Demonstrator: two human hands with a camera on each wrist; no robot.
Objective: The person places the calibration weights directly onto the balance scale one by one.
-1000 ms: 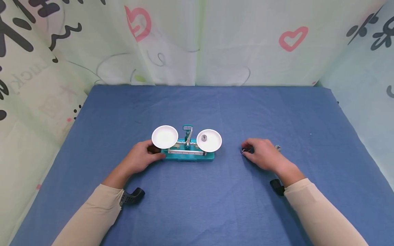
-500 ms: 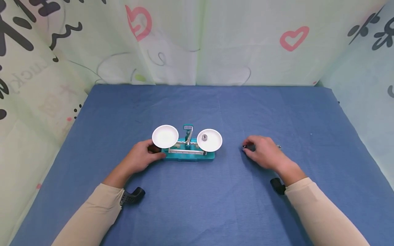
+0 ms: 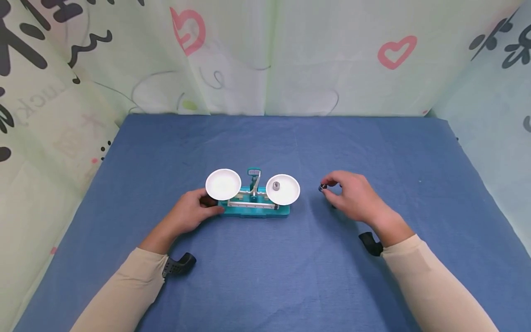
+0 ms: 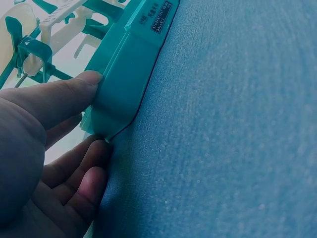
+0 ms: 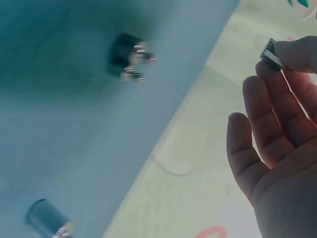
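Observation:
In the head view a teal balance scale (image 3: 254, 210) with two white pans stands mid-table. A small metal weight (image 3: 276, 186) sits in its right pan; the left pan (image 3: 223, 184) holds nothing. My left hand (image 3: 191, 211) grips the left end of the scale's base, thumb on the front edge, and the left wrist view shows the other fingers curled at the end of the base (image 4: 124, 74). Right of the scale, my right hand (image 3: 352, 196) pinches a small shiny metal weight (image 5: 271, 54) between thumb and fingertips, raised over the table.
Blue cloth (image 3: 265, 276) covers the table. In the right wrist view a dark block (image 5: 121, 52) with small metal pieces and a blue cylinder (image 5: 45, 217) with a metal end lie on the cloth. A printed curtain (image 3: 307, 69) hangs behind the table.
My right hand has lifted from the dark block and moved slightly up and left, with a metal weight now between its fingertips. My left hand and the scale stay put.

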